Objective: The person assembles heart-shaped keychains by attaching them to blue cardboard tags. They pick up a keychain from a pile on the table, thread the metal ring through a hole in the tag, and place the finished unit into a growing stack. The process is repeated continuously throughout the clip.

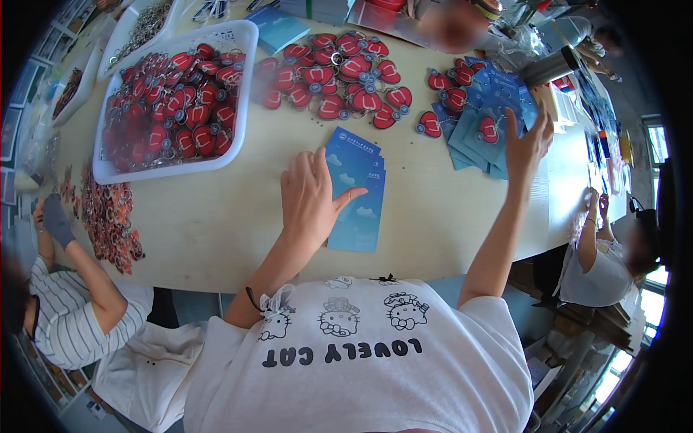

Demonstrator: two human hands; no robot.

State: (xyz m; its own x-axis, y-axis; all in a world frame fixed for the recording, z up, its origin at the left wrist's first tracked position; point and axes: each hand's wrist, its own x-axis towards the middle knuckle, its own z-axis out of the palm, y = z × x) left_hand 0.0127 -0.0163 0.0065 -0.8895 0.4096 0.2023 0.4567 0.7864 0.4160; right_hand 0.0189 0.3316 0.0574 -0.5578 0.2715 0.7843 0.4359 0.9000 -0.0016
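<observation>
A small fanned stack of blue cards (361, 216) with printed clouds lies on the table in front of me. My left hand (307, 191) is at its left edge, thumb stretched out across the top card and fingers apart from it, gripping nothing. Over to the right, my right hand (529, 141) is open, with its fingers spread and nothing between them. It is beside a pile of blue cards (469, 144), on which a red keychain (488, 130) lies. More red keychains (453, 99) are at that pile's far left side.
A white basket (249, 94) full of red keychains stands at the left, and a loose heap of keychains (354, 68) lies at the far middle. Metal rings with small orange pieces (108, 224) are near the left edge. A tumbler (552, 66) lies far right. Co-workers sit on both sides.
</observation>
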